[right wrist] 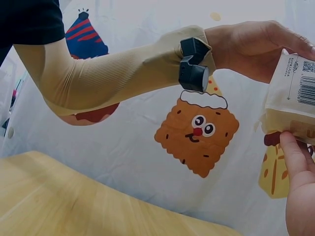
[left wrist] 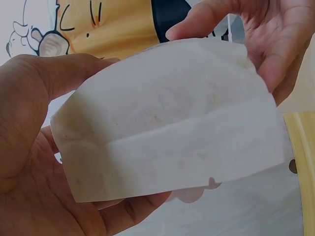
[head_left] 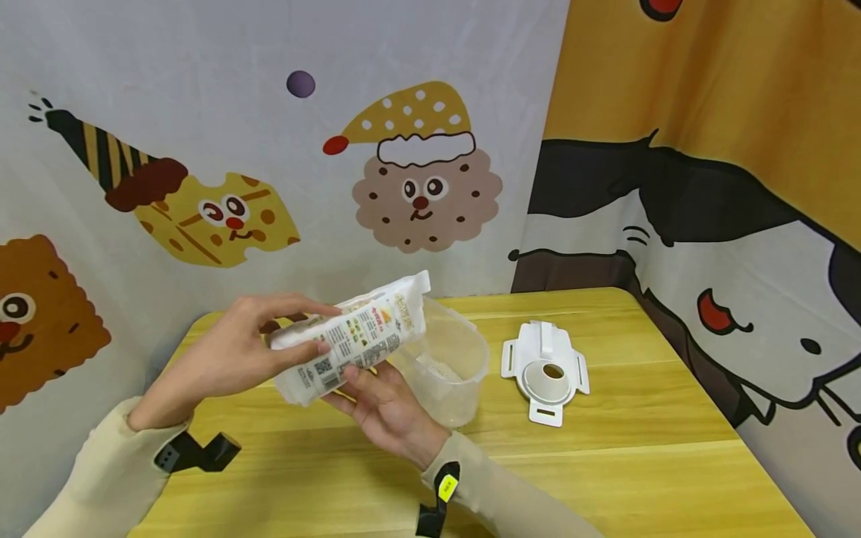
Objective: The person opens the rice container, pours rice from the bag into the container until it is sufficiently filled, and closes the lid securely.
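A white printed bag (head_left: 363, 332) is held between both hands, slanted, with its far end overlapping the rim of a translucent plastic tub (head_left: 447, 396). My left hand (head_left: 229, 347) grips the bag's near end, thumb on the printed face and fingers over the top. From below, my right hand (head_left: 397, 411) holds the bag's lower edge, its thumb against the printed side. The left wrist view shows the bag's plain folded base (left wrist: 172, 128) between the two hands. Some whitish contents (head_left: 437, 368) lie inside the tub, part of which the bag hides.
Right of the tub, a white plastic lid (head_left: 546, 373) with side clips and a round opening lies on the wooden table (head_left: 639, 448). A cartoon-printed curtain (head_left: 235, 134) hangs along the table's back and right edges.
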